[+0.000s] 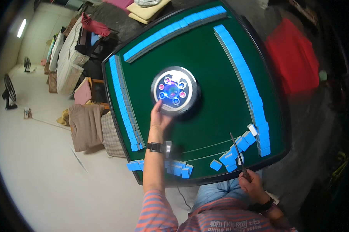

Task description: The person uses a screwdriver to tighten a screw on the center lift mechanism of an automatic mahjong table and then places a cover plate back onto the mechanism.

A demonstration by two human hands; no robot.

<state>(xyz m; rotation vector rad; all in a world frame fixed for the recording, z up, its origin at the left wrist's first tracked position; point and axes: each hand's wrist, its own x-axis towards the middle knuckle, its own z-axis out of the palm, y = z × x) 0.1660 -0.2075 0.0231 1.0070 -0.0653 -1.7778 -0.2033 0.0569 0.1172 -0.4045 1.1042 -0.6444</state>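
Note:
My left hand (159, 119) is at the near left edge of a round control console (168, 107) in the middle of a green mahjong table. Its thumb lies on the console's face, and the other fingers are mostly hidden at the rim. Coloured lights and round buttons show on that face. Close to my body, my right hand (252, 185) is wrapped round the dark handle of a screwdriver (238, 151). The thin shaft points up and away over a loose cluster of blue-backed mahjong tiles (229, 157). A few of these tiles lie tilted or turned pale side up.
Rows of blue-backed tiles line the left side (121, 98), far side (174, 27) and right side (242, 69). More tiles (178, 169) stand at the near edge by my left forearm. Cushioned chairs (85, 125) are at left, a red cloth (292, 58) at right.

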